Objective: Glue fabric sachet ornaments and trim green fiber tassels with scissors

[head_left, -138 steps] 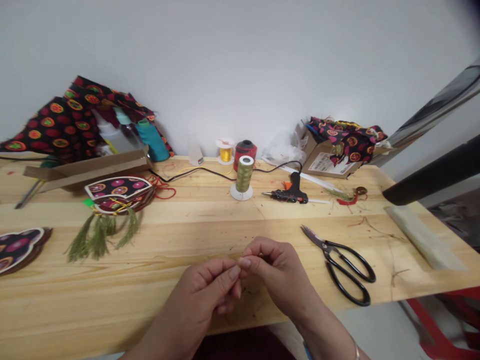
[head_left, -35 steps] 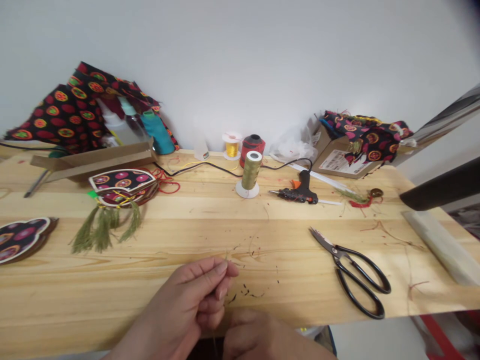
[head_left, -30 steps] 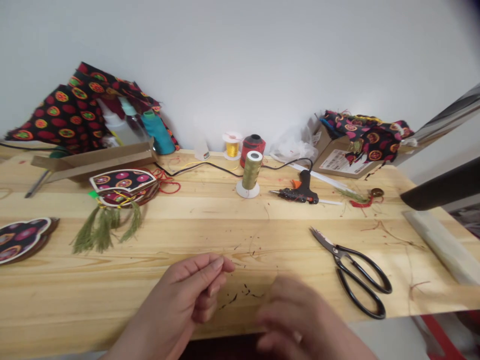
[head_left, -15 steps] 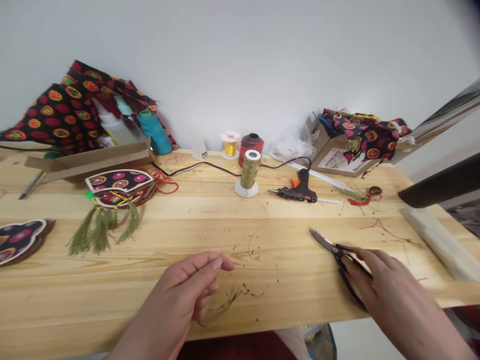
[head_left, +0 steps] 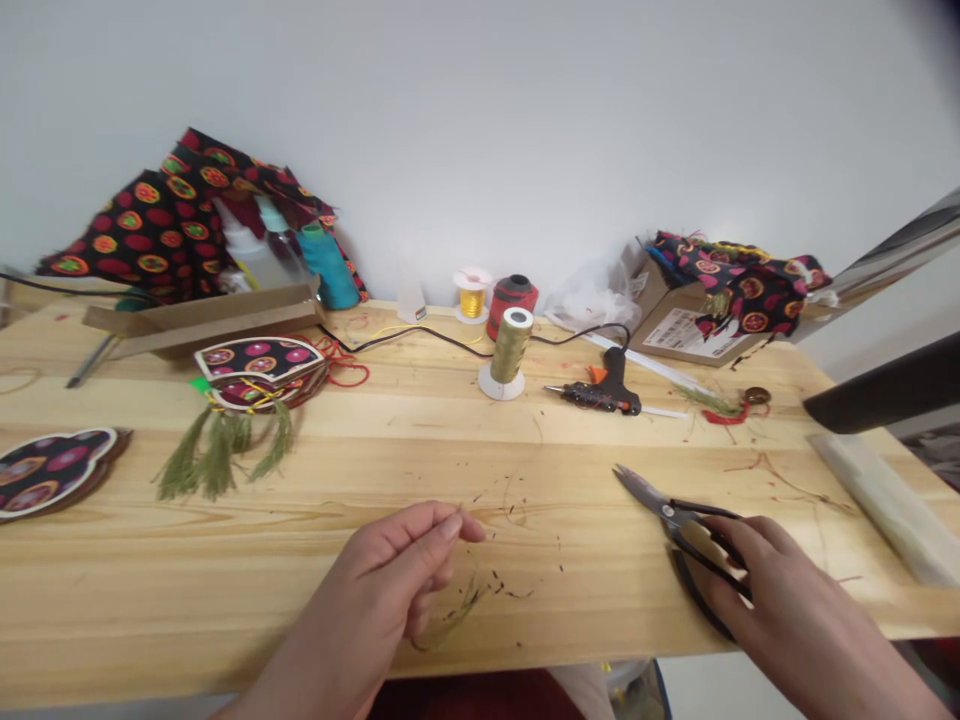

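My left hand (head_left: 394, 575) hovers low over the front of the wooden table (head_left: 150, 560), thumb and forefinger pinched on a small bunch of olive-green thread (head_left: 450, 620) that trails down under the fingers. My right hand (head_left: 765, 590) lies at the right front edge with its fingers closed round the black handles of the scissors (head_left: 660, 505); the blades point left and away, lifted slightly. An olive thread spool (head_left: 511, 345) stands upright mid-table.
A black glue gun (head_left: 604, 392) with its cord lies behind the scissors. Fabric-covered shapes with green tassels (head_left: 247, 385) sit at left, another shape (head_left: 52, 470) at the far left. Cardboard boxes (head_left: 675, 325), patterned cloth (head_left: 150, 225), bottles and spools line the wall.
My hands, joined on the thread earlier, have parted. My right hand swept right to the scissors and closed on their handles. My left hand has kept its pinch on the thread.
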Demonstrator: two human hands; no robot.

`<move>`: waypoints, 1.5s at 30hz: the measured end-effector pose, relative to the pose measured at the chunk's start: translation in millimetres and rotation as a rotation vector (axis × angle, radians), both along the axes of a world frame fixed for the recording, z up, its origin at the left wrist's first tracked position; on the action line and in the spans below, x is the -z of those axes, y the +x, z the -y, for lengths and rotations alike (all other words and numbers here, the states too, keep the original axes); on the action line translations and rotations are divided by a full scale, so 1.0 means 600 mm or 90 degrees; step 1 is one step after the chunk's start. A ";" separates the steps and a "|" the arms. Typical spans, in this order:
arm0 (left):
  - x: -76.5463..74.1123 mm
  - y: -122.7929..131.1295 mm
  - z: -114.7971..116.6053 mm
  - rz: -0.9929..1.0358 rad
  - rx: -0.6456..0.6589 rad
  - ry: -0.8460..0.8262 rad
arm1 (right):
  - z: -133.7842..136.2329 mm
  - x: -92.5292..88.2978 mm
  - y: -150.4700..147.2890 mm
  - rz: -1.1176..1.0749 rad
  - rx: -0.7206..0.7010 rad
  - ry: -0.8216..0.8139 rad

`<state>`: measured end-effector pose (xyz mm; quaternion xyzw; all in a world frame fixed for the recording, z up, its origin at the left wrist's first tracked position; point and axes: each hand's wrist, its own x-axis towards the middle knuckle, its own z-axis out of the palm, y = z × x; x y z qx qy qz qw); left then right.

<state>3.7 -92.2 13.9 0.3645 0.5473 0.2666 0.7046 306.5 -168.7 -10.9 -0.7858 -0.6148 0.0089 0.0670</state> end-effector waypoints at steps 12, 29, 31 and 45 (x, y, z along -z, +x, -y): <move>-0.002 -0.008 -0.003 0.043 -0.001 0.003 | -0.021 -0.048 -0.153 -0.492 -0.436 0.041; 0.009 -0.016 0.008 0.061 0.124 0.030 | -0.043 -0.073 -0.170 -0.663 -0.221 -0.319; 0.007 -0.017 0.007 0.057 0.128 0.032 | -0.048 -0.073 -0.168 -0.702 -0.232 -0.331; 0.009 -0.014 0.003 0.035 0.130 0.038 | -0.051 -0.064 -0.167 -0.759 -0.186 -0.356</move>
